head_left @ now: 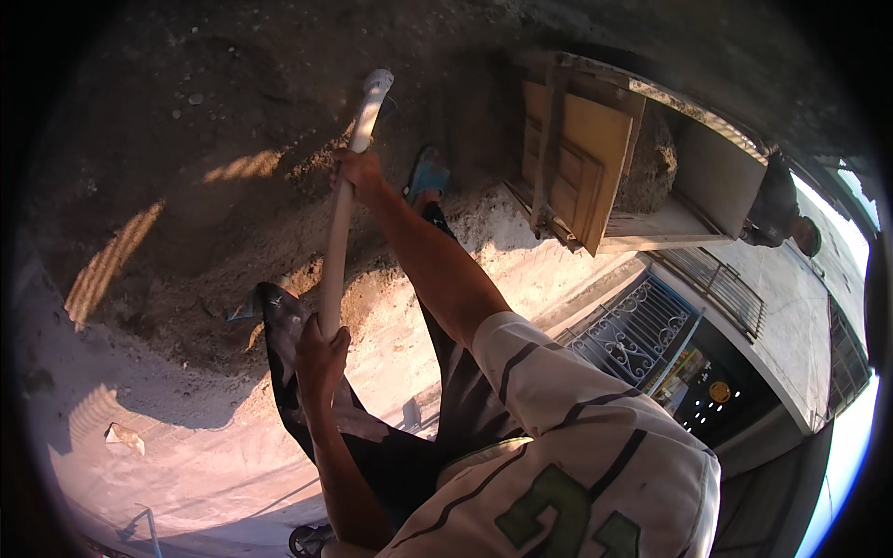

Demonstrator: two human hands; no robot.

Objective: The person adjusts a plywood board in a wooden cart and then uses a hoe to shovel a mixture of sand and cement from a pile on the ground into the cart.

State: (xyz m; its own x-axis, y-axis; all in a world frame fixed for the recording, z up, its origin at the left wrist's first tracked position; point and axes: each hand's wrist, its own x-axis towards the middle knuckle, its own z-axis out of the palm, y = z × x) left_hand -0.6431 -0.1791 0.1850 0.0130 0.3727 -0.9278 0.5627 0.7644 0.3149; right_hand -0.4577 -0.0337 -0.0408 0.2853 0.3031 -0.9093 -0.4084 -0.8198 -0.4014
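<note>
A long pale wooden handle (336,256) runs up from my body over dark, dug-up soil (195,232); its far end is whitish, and I cannot make out what, if anything, is fixed there. My right hand (355,172) grips the handle's upper part, with that arm stretched out. Lower down, my left hand (321,358) is closed round the same handle. Beside the upper stretch of the handle is my foot in a blue sandal (430,169), and my dark trousers show behind both arms.
At upper right stands a wooden box-like structure (577,177) with panels and an earthy lump inside, and another person (781,209) beside it. A barred gate (623,330) and pale wall (791,316) are at right. Pale sandy ground (158,470) borders the soil.
</note>
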